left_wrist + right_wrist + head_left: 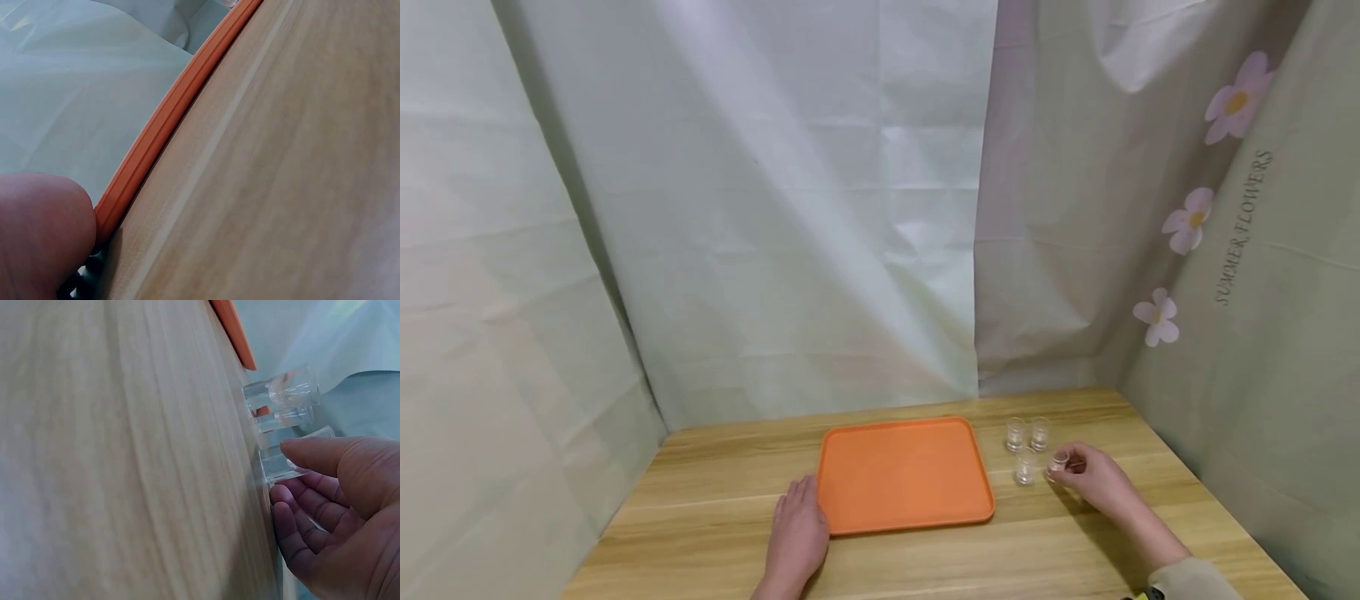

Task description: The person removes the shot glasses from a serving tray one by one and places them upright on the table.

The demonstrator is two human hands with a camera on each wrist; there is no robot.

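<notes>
An orange tray (904, 475) lies flat on the wooden table. My left hand (797, 532) rests against the tray's left edge, fingers straight; in the left wrist view a rounded part of that hand (44, 234) meets the corner of the orange rim (169, 119). To the right of the tray, my right hand (1097, 477) pinches a small clear shot glass (1057, 467) between thumb and fingers. The right wrist view shows the thumb across this glass (278, 464), its base right at the tabletop. Three similar glasses (1025, 467) stand upright just left of it.
The wooden tabletop (715, 492) runs back to a pale curtain (775, 250). More curtain hangs along both sides, with printed flowers (1157, 317) on the right. A sliver of the tray (234, 331) shows at the top of the right wrist view.
</notes>
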